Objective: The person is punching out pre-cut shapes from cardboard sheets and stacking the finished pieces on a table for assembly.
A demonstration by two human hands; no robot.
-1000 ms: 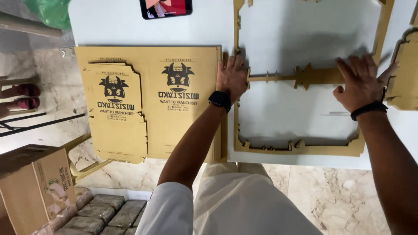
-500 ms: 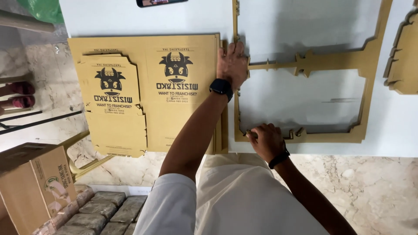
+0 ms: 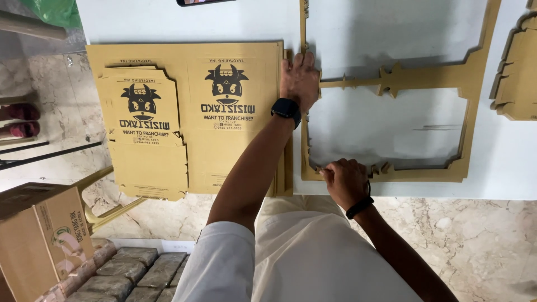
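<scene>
While the left hand (image 3: 300,78) lies flat, the right hand (image 3: 345,182) pinches the cardboard frame (image 3: 391,81) (long axis toward the person).

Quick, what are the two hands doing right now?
Left hand: open, pressing flat on the edge of the printed cardboard stack.
Right hand: closed, pinching the bottom strip of the cardboard frame.

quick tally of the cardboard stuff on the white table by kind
Stack of printed sheets: 1
Punched-out box blank: 1
Leftover cutout frame: 1
Pile of blanks at the right edge: 1
Total: 4
Left hand and right hand touch the frame.
</scene>
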